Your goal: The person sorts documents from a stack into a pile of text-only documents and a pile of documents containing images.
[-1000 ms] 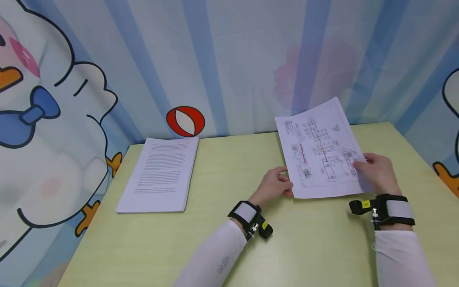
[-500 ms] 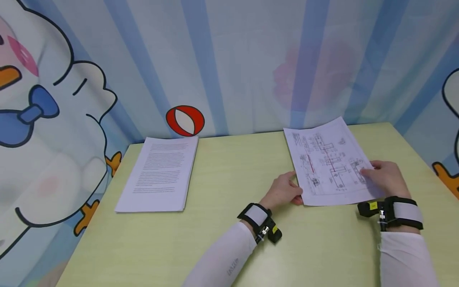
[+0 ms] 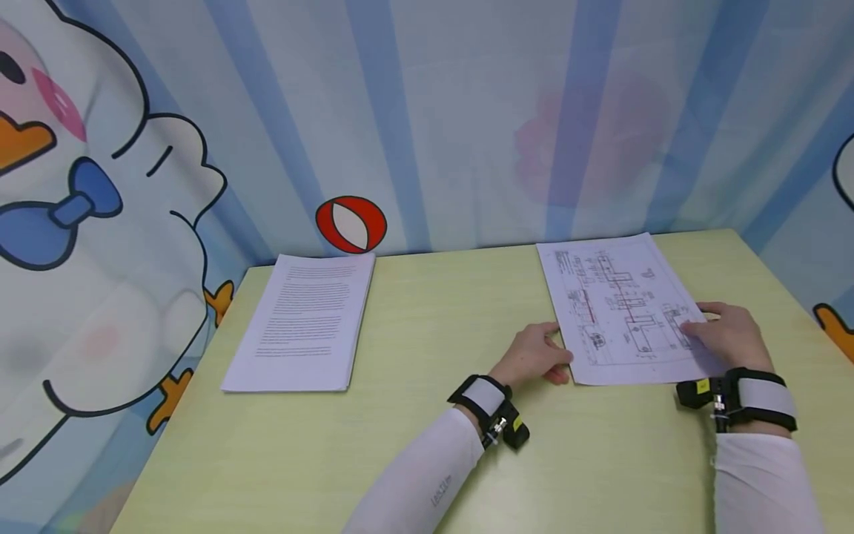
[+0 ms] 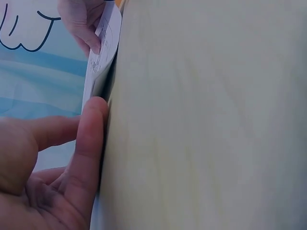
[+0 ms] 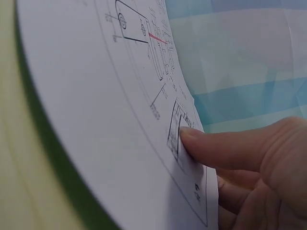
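Observation:
A white sheet of paper (image 3: 620, 356) printed with technical drawings and red lines lies at the right of the table in the head view. My right hand (image 3: 730, 335) pinches its right edge, thumb (image 5: 206, 143) on top of the printed side and fingers curled beneath. That near edge bows up from the table in the right wrist view. My left hand (image 3: 534, 354) is at the sheet's lower left edge, fingertips touching it and fingers fairly straight. In the left wrist view one finger (image 4: 88, 148) stretches along the tabletop beside the paper.
A stack of text-printed paper (image 3: 300, 326) lies at the left of the pale wooden table (image 3: 427, 319). Behind the table hangs a blue striped curtain (image 3: 467, 133) with cartoon ducks and a ball printed on it.
The drawing sheet has come down from a raised tilt to nearly flat on the table, shifting slightly right and nearer. Both hands moved right with it. The stack stays put.

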{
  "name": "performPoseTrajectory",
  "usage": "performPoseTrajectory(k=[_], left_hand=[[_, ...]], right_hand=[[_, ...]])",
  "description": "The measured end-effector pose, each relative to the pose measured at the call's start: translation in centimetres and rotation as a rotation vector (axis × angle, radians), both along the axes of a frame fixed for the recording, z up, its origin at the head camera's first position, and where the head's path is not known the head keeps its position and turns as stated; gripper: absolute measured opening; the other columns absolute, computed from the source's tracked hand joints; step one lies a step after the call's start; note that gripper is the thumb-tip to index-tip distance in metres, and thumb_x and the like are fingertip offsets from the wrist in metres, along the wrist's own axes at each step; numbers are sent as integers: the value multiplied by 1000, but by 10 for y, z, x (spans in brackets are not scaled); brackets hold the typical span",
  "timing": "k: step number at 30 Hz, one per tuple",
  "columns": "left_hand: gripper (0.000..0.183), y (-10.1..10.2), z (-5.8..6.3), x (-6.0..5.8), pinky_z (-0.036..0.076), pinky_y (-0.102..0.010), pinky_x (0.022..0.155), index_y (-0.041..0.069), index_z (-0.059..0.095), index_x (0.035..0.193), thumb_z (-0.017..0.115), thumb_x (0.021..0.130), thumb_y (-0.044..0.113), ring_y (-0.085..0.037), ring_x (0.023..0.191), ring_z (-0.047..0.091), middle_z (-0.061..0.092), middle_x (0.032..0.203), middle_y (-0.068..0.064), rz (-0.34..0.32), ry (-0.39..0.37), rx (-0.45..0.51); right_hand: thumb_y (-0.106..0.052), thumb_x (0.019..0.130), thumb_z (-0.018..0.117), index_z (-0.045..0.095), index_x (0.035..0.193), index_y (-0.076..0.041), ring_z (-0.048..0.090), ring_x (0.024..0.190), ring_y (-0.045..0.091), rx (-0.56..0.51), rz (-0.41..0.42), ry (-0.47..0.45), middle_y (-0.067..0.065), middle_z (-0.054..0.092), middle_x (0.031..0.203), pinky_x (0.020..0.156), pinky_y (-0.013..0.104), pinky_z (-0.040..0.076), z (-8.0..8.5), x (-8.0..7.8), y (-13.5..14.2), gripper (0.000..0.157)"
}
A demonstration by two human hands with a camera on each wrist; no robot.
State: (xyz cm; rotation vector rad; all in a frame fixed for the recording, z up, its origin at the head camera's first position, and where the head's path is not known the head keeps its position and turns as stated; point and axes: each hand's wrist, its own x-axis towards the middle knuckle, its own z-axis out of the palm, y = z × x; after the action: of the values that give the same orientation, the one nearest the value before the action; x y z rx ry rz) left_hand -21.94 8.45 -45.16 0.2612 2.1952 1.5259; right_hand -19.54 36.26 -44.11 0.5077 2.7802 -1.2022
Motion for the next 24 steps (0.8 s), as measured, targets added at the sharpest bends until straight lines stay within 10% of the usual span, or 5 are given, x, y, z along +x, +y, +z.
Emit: performPoseTrajectory(k=[14,24], left_hand=[[50,1,-1,3,55,-25,49,4,51,139,65,91,4,-17,50,64,66,70,-4,74,-25,-19],[42,-14,1,5,57,-26,54,1,52,137,58,97,10,-19,56,66,67,76,-5,81,-31,-9]], right_hand=[[-21,93,62,36,136,20,56,85,43,163,-46,-47,41,49,117,63,45,46,7,1,-3,65],[-28,94,61,43,134,16,58,82,46,274,18,79,41,52,115,60,48,47,12,-11,-19,62]])
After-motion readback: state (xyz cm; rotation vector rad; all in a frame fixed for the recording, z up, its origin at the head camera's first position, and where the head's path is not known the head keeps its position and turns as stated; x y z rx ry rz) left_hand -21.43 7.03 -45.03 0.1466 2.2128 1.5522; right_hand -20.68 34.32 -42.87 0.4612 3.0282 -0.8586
